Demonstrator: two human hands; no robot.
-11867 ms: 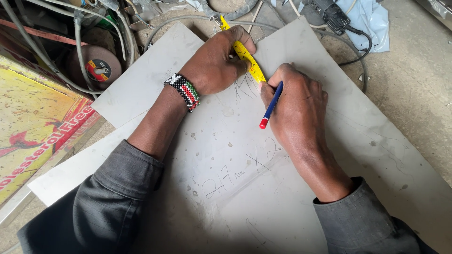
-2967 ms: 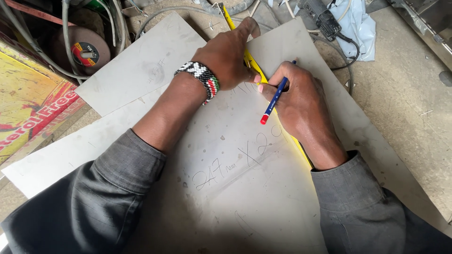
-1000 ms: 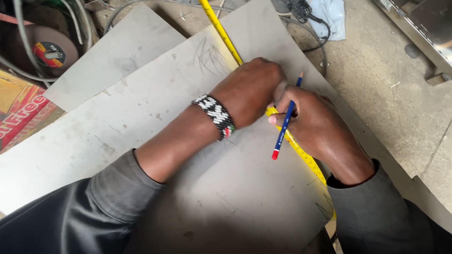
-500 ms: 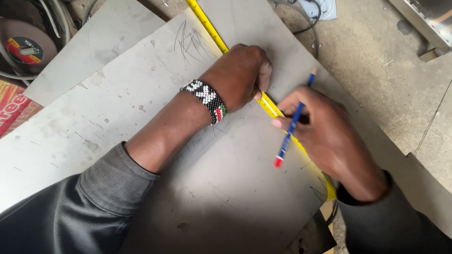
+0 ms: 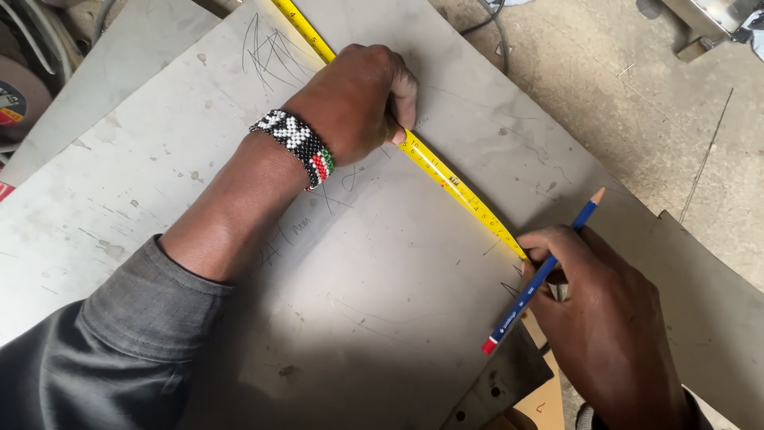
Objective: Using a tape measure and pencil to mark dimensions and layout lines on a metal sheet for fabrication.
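Change: right hand (image 5: pixel 605 318) has slid down the yellow tape measure (image 5: pixel 446 171), away from the left hand (image 5: pixel 358 99).
Left hand: curled, knuckles up, pinning the tape flat on the grey metal sheet (image 5: pixel 382 318).
Right hand: fingers closed on a blue pencil (image 5: pixel 541 275), pressing the tape's lower end, which is probably hidden under the thumb.
Wrist: beaded bracelet (image 5: pixel 296 147) just behind the left hand.

Yellow tape measure (image 5: pixel 446 171) flat across grey sheet (image 5: pixel 382 318)

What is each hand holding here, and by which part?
The right hand grips a blue pencil mid-shaft. The left hand presses the yellow tape measure flat against the grey sheet.
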